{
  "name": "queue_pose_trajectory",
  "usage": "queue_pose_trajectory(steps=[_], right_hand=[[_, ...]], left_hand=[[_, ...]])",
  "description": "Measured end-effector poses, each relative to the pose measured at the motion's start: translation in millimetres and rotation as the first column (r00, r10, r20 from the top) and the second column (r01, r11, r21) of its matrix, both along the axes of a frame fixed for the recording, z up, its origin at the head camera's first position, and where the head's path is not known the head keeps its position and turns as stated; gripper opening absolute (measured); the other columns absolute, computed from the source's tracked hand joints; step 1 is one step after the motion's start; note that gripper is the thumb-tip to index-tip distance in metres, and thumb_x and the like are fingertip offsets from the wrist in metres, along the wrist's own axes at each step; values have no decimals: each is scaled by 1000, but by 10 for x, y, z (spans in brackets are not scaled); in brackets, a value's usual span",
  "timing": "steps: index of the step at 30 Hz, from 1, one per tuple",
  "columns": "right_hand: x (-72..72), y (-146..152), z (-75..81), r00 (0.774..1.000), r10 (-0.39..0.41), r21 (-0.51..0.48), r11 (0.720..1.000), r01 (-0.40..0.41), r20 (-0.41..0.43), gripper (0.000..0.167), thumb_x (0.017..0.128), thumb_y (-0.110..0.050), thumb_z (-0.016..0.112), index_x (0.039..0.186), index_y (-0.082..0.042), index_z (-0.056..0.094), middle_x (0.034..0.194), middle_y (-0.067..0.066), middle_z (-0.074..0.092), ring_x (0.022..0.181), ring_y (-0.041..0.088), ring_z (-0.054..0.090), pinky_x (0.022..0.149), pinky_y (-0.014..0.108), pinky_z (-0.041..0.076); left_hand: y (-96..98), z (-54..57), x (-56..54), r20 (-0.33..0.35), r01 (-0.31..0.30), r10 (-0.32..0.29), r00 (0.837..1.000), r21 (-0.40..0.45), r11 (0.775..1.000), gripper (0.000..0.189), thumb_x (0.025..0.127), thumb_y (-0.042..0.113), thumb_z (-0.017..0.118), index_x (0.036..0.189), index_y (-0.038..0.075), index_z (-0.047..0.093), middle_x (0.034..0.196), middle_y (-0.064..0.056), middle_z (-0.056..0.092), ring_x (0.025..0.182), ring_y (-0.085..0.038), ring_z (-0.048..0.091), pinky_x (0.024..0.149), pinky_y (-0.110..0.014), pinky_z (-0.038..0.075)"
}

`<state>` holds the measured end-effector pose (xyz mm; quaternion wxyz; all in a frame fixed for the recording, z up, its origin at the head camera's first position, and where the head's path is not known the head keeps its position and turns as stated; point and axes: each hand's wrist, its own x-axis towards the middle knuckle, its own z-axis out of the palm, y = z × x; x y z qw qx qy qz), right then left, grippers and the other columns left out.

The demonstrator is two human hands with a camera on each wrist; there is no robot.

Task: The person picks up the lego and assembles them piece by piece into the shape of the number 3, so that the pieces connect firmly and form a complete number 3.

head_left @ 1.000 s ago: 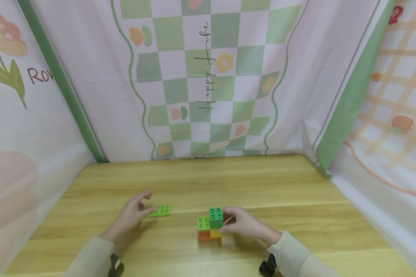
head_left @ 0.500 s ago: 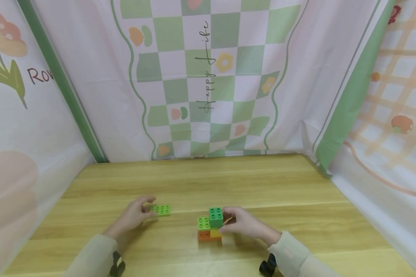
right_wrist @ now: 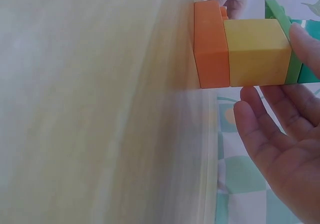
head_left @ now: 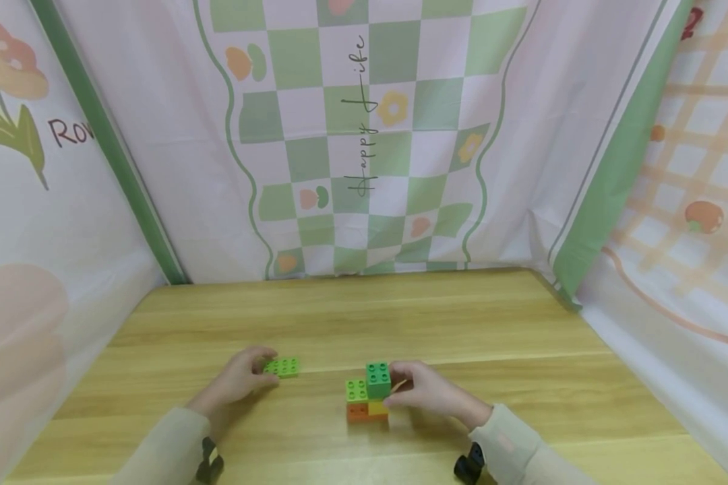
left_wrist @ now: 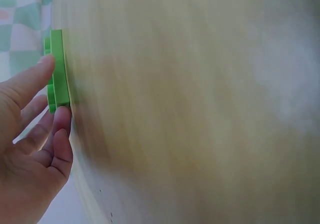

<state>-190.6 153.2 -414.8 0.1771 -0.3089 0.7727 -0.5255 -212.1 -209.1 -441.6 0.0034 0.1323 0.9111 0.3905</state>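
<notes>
A flat lime-green building brick (head_left: pixel 284 367) with studs lies left of centre on the table. My left hand (head_left: pixel 239 377) has its thumb at the near edge and fingers at the far edge; in the left wrist view the thumb overlaps the lime-green brick (left_wrist: pixel 60 69). To the right stands a small brick stack: an orange brick (right_wrist: pixel 212 44) at the bottom, a yellow brick (right_wrist: pixel 257 51) on it, a lime-green plate (head_left: pixel 356 391) above, and a dark green brick (head_left: pixel 378 380) on top. My right hand (head_left: pixel 427 394) grips this stack from its right side, thumb near the upper bricks.
The wooden table (head_left: pixel 461 316) ends at a hanging checkered cloth (head_left: pixel 388 168) behind. Patterned cloths hang at both sides. A dark wrist device (head_left: pixel 470 465) is strapped at each sleeve.
My left hand has shifted slightly right and its thumb and fingers have come round the flat lime-green brick, which has slid a little right. The right hand and stack stay still.
</notes>
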Motion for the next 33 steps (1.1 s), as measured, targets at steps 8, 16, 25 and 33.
queue_pose_trajectory(steps=[8,16,25,33], right_hand=[[2,6,16,1000,-9,10,1000,9,5,27,80,-7,70,105,-1,61,99,5,62,94,28,57,79,27,49],[18,4,45,1000,-8,8,1000,8,7,28,80,-7,70,106,-1,60,100,6,62,94,29,57,79,27,49],[7,2,21,1000,-13,15,1000,13,6,28,80,-9,71,105,-2,61,99,4,62,93,28,57,79,27,49],[-15,0,-9,1000,-7,25,1000,7,5,28,80,-12,71,104,-5,61,99,4,63,94,28,57,80,29,49]], left_hand=[[38,-9,-8,18,-29,30,999,-30,999,45,73,12,76,113,0,59,99,-4,58,75,-15,50,62,-30,45],[50,-11,-12,21,-51,52,998,-55,997,40,73,9,75,110,2,62,100,-4,59,80,-15,52,67,-31,46],[62,24,16,66,-76,79,995,-49,996,39,75,10,74,111,2,61,99,-5,58,80,-16,53,66,-31,48],[66,56,35,87,-83,85,993,-24,996,39,76,9,73,112,2,61,95,-5,58,77,-16,53,61,-29,48]])
